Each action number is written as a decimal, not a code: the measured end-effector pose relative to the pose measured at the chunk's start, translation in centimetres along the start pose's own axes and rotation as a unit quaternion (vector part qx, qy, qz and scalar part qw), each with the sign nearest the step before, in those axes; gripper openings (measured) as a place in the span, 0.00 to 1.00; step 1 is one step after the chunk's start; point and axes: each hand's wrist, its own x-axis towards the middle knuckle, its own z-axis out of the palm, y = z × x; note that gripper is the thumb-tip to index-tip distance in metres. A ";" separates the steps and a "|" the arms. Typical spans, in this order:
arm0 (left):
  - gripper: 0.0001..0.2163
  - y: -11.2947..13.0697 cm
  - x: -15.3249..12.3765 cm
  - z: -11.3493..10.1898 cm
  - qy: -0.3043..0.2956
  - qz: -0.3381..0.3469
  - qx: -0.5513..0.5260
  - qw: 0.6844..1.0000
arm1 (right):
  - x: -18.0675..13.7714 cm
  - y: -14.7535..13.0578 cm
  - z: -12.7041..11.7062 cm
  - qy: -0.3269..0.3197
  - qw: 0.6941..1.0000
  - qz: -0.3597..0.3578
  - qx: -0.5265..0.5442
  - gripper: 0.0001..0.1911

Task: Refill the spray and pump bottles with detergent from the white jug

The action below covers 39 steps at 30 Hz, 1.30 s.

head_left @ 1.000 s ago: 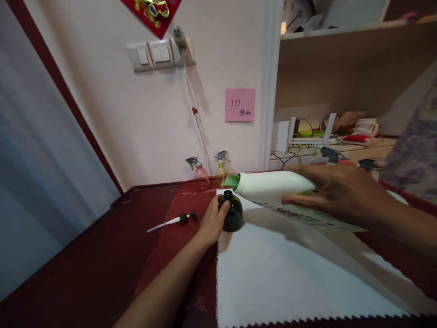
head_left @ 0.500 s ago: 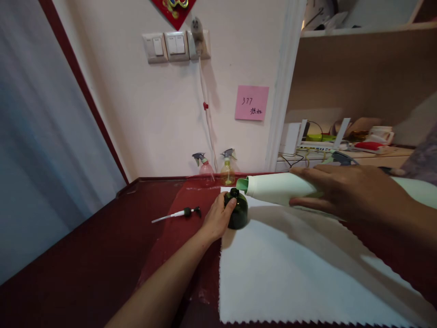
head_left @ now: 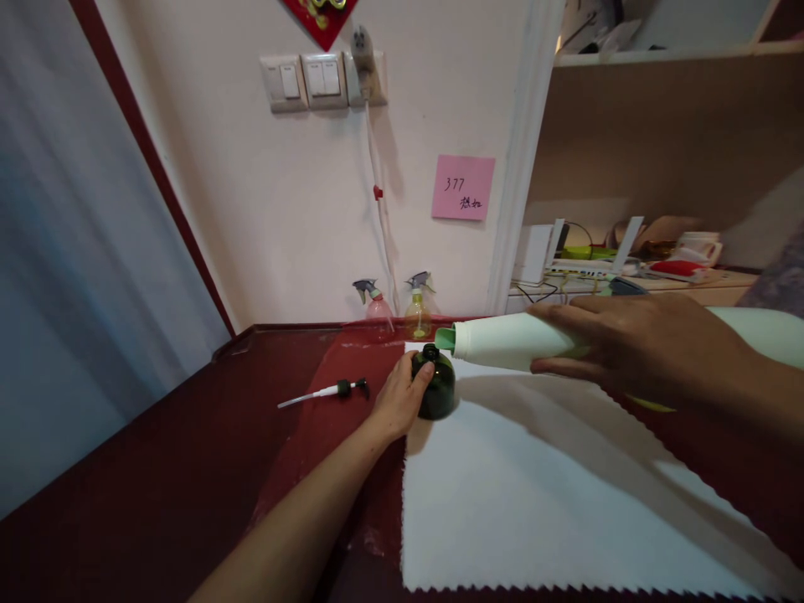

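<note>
The left hand [head_left: 397, 400] wraps its fingers around the left side of a small dark green bottle [head_left: 435, 387], thumb lying near the open neck, so the hand is closed on the bottle and steadies it upright. The bottle stands at the far left corner of a white cloth with a zigzag-cut edge [head_left: 540, 502], which is spread over the dark red tabletop [head_left: 157, 469]. The right hand [head_left: 634, 347] grips a large white refill bottle [head_left: 508, 342] from above, fingers curled over its body and clamped on it, holding it nearly level in the air. Its pale green spout [head_left: 445, 338] points left and sits just above and beside the green bottle's mouth; whether liquid is flowing cannot be told. A pump head with its long white dip tube [head_left: 325, 391] lies on the tabletop to the left of the left hand, apart from it. Against the wall behind stand two small spray bottles, a pink spray bottle [head_left: 375, 303] and a yellow spray bottle [head_left: 417, 306], side by side. A pink sticky note [head_left: 463, 187] with handwriting is on the wall above them, and a row of light switches [head_left: 305, 80] sits higher up.
</note>
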 end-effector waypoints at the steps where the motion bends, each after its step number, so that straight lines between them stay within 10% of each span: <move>1: 0.24 0.0 0.0 0.0 -0.001 0.001 0.001 1.000 | 0.0 0.1 0.0 -0.003 1.000 0.001 0.000 0.26; 39: 0.23 0.1 0.0 0.0 -0.010 0.015 0.006 1.000 | 0.8 0.4 -0.6 -0.022 0.999 -0.044 0.007 0.27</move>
